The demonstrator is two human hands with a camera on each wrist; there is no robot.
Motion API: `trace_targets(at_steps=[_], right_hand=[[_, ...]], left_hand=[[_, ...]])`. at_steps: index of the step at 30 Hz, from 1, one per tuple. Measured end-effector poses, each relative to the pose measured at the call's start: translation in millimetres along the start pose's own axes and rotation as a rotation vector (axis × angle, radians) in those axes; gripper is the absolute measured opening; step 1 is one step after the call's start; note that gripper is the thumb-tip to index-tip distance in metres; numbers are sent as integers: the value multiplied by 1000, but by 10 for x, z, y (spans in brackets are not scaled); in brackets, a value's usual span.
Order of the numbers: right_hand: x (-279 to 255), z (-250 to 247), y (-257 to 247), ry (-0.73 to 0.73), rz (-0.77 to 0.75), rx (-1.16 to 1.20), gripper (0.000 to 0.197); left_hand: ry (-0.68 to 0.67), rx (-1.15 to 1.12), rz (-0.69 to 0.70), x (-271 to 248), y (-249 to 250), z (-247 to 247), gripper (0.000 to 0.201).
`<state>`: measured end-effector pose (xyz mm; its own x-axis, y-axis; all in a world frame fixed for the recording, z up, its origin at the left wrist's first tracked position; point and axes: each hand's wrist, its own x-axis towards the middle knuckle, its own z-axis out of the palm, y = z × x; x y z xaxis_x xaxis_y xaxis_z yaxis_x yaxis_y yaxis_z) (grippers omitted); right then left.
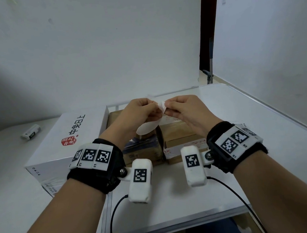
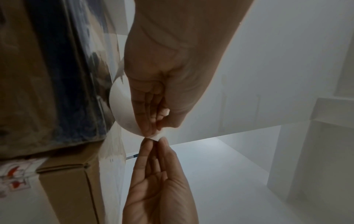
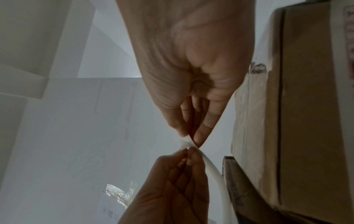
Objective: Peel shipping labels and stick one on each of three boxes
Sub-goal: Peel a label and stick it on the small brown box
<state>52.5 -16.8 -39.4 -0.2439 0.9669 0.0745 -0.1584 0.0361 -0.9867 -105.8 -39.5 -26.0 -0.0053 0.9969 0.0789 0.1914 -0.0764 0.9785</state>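
We hold the label [image 1: 147, 127] up over the two brown boxes [image 1: 181, 136], our left hand [image 1: 139, 114] pinching its upper edge and our right hand [image 1: 183, 111] pinching the corner. It looks thin, limp and curling (sticky once freed, we judge), so we'd grip only at corners and edges.

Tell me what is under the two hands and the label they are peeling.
Two brown cardboard boxes sit side by side on the white table, below the left hand, right hand and label. The hands and label cover much of the box tops.
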Motion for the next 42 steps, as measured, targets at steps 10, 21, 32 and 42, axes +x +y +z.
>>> trace_targets(at_steps=[10, 21, 32, 42], right_hand=[[133, -172, 32, 275, 153, 352, 12], [234, -355, -71, 427, 206, 756, 18], [262, -263, -114, 502, 221, 716, 8], [249, -163, -148, 459, 175, 703, 6]], left_hand=[[277, -513, -181, 168, 94, -197, 14], [342, -918, -154, 389, 179, -597, 15], [559, -429, -167, 712, 136, -696, 25], [430, 488, 186, 679, 204, -494, 38]])
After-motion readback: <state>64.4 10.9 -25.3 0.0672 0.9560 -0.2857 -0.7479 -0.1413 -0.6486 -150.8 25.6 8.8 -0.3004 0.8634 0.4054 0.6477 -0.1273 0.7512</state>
